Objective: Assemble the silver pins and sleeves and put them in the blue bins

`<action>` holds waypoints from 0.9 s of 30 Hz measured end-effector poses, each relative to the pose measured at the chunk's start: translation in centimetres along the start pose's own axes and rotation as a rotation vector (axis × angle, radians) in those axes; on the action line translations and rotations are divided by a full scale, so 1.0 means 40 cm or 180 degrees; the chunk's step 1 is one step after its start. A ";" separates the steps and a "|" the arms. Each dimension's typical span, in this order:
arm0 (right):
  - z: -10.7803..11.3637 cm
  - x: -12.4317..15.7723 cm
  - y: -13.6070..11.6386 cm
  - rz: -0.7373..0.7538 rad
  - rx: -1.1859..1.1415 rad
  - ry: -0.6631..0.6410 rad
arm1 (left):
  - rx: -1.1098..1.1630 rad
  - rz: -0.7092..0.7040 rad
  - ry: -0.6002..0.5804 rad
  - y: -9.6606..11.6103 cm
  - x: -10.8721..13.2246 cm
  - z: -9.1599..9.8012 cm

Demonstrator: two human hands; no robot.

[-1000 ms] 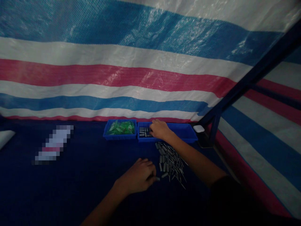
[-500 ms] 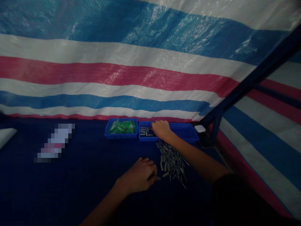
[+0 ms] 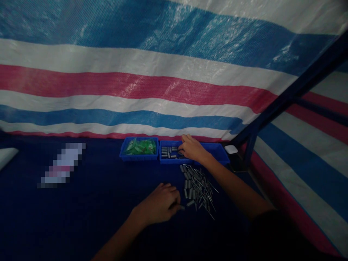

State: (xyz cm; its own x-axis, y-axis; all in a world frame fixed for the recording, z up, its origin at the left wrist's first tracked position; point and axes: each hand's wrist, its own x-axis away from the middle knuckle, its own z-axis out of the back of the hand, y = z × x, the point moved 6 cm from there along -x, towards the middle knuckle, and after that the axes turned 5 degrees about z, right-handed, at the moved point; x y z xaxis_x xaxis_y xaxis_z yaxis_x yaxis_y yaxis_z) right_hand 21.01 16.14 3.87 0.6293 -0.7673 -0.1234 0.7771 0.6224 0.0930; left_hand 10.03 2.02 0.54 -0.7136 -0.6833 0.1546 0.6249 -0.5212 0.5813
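My left hand (image 3: 163, 203) is low over the table, left of the pile, its thumb and fingers closed on a small grey cylinder (image 3: 182, 207) whose end sticks out. Beside it lies a loose pile of grey cylinders (image 3: 188, 184) and thin metal rods (image 3: 206, 192). My right hand (image 3: 191, 148) reaches over the long blue tray (image 3: 217, 158), fingers bent and pinched together. What it pinches is hidden by the fingers. Short grey metal cylinders (image 3: 169, 152) lie in that tray's left part, just left of my right fingertips.
Left of the long tray stands a smaller blue tray (image 3: 139, 158) holding green plastic packets (image 3: 143, 146). A white object (image 3: 231, 149) and a dark flat one (image 3: 238, 165) lie at the right. A pixelated pale item (image 3: 63, 163) lies left. Striped sheeting (image 3: 136, 85) hangs behind, with a dark bar (image 3: 272, 105) slanting right.
My right hand has shifted slightly right over the long tray, and more cylinders show at its fingertips. My left hand has hardly moved and still holds its grey cylinder.
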 end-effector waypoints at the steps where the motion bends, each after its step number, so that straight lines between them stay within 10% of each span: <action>1: 0.004 -0.002 -0.003 -0.0047 0.0050 0.0043 | 0.0017 -0.0007 -0.0014 -0.001 -0.001 0.001; 14: 0.046 0.031 0.017 -0.0666 0.0100 0.0568 | 0.0481 0.0029 0.0334 -0.021 -0.010 0.030; 19: 0.096 0.147 -0.095 -0.0590 -0.1016 0.1394 | 0.1085 0.0539 0.1101 -0.075 -0.008 0.086; 27: 0.037 0.225 -0.249 -0.0022 -0.1115 0.0995 | 0.1295 0.0693 0.1141 -0.098 -0.020 0.063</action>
State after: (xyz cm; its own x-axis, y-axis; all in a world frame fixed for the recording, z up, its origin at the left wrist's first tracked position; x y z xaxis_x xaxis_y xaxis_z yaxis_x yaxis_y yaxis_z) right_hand 18.94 2.80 3.30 0.5504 -0.7218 -0.4196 0.6989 0.6733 -0.2412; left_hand 7.36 5.88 0.15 -0.3864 -0.9200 0.0661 0.5227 -0.1593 0.8375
